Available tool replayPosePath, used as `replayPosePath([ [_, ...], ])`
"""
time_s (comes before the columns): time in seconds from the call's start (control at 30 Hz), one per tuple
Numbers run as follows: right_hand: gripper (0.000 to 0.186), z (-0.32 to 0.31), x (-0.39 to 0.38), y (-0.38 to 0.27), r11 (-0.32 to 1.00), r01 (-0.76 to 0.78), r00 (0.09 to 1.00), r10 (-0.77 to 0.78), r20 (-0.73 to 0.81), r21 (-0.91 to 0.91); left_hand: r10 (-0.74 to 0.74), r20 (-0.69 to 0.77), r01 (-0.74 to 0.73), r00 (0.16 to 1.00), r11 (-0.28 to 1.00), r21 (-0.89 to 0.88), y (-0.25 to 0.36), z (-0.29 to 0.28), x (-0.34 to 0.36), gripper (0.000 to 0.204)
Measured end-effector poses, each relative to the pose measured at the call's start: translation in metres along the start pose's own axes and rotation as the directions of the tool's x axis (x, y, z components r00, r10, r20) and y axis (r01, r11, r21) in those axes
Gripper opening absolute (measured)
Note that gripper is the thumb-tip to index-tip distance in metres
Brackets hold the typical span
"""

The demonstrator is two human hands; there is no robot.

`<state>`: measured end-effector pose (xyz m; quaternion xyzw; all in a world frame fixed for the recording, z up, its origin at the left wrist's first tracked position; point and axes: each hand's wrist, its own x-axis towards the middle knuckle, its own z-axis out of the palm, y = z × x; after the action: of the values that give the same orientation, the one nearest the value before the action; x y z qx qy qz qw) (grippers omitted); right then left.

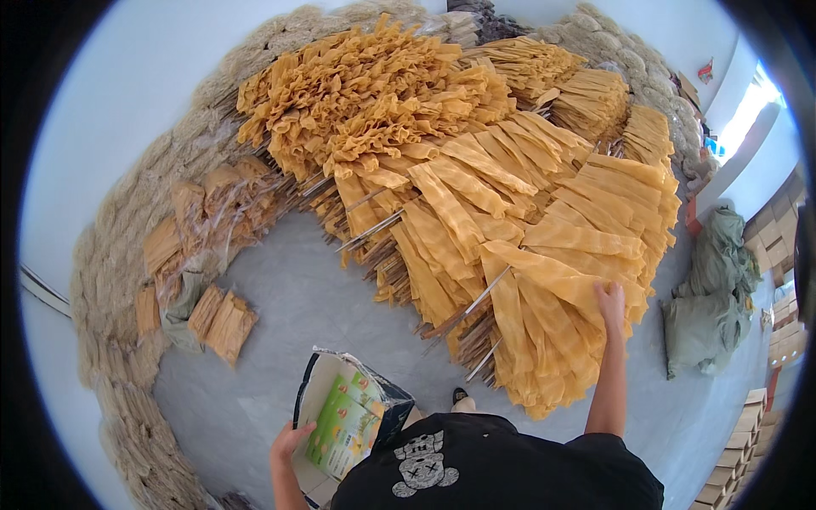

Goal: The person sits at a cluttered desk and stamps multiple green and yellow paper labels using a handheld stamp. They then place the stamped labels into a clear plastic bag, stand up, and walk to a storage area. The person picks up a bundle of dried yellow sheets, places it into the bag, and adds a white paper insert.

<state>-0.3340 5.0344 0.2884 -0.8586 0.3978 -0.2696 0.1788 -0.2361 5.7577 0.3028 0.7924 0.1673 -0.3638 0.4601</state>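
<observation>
My right hand point(609, 302), arm stretched forward, is closed on the edge of a long amber-yellow dried sheet point(544, 270), which looks like tofu skin. That sheet lies across a big heap of similar sheets point(544, 361), many of them folded over thin rods point(486, 295). Low in the view, my left hand point(291, 440) grips the wall of an open dark-sided carton point(393, 406) with a pale inside. Green printed packs point(344, 425) show within it; the carton's lower part is partly hidden by my body.
Beige coiled bundles point(127, 246) line the wall. Wrapped tan bundles point(223, 200) lie on the grey floor point(280, 297) at left. Green sacks point(710, 289) stand at right, with stacked cartons point(739, 450) beyond. Rod ends stick out of the heap toward me.
</observation>
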Motion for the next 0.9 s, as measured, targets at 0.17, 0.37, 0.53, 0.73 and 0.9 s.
replayPosePath([
  [0.17, 0.040, 0.004, 0.017, -0.022, 0.997, -0.064, 0.992, 0.058, 0.115, 0.042, -0.041, -0.036, 0.038, 0.998, 0.995, -0.097, -0.007, 0.004, -0.019, 0.059],
  [0.37, 0.045, 0.040, -0.023, 0.001, 0.944, -0.327, 0.944, 0.324, 0.062, 0.052, -0.015, -0.056, 0.010, 0.998, 0.996, -0.088, -0.036, 0.005, -0.006, 0.059],
  [0.53, 0.053, 0.073, -0.092, -0.045, 0.968, 0.188, 0.971, -0.208, -0.118, -0.164, -0.029, -0.022, 0.025, 0.999, 0.986, -0.163, -0.042, 0.000, -0.009, 0.061],
  [0.73, 0.070, 0.088, -0.138, -0.139, 0.901, 0.426, 0.875, -0.386, 0.291, -0.084, -0.070, -0.029, 0.070, 0.997, 0.997, 0.022, 0.003, -0.008, -0.020, 0.060],
  [0.9, 0.094, 0.135, -0.134, -0.121, 0.915, 0.199, 0.895, -0.023, 0.445, -0.351, -0.103, -0.074, 0.105, 0.992, 0.994, 0.012, -0.007, -0.028, -0.010, 0.059],
])
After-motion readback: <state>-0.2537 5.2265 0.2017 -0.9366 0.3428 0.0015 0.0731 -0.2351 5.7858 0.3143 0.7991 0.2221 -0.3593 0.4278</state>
